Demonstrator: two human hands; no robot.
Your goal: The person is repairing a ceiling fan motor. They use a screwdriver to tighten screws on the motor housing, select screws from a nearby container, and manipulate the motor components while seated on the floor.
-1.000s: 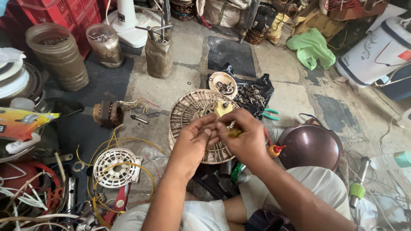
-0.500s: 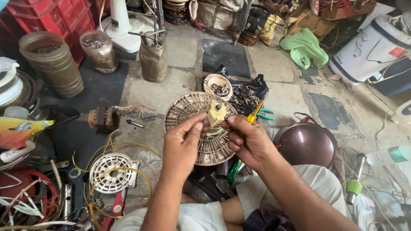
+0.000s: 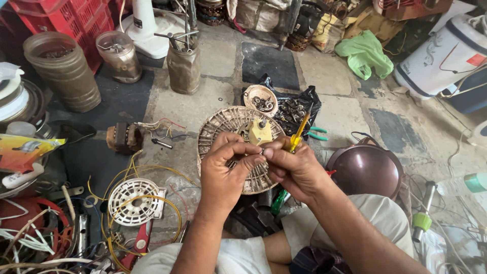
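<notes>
Cluttered stone paving point(image 3: 213, 104) stretched out below you, crowded on every side with workshop odds and ends. Largest among them were a red plastic crate point(image 3: 61, 20) at the far left, a white drum-shaped appliance point(image 3: 446, 56) at the far right and a brown ribbed container point(image 3: 63, 76) beside the crate. A rumpled green cloth point(image 3: 368, 53) lay near the drum, and a dark purple domed shell point(image 3: 365, 170) sat just right of your wrist.

In front of you lay a round beige fan grille point(image 3: 223, 127), flat on the ground, with a small yellowish motor housing point(image 3: 259, 132) resting at its centre. Behind it a black plastic bag point(image 3: 297, 106) held metal parts, with a small round dish point(image 3: 261, 99) of screws at its edge. To the left sat a brown wound motor core point(image 3: 122, 137) trailing coloured wires, and nearer you a white slotted disc point(image 3: 134, 200) ringed by loops of yellow wire point(image 3: 152, 223).

Your hands met over the near half of the grille. Your left hand point(image 3: 225, 175) was curled nearly closed, thumb and fingertips pinched on something tiny that I could not make out. Your right hand point(image 3: 294, 170) was closed around a yellow-handled screwdriver point(image 3: 298, 133), whose shaft rose up and away past the motor housing, and its fingertips touched those of the left.
</notes>
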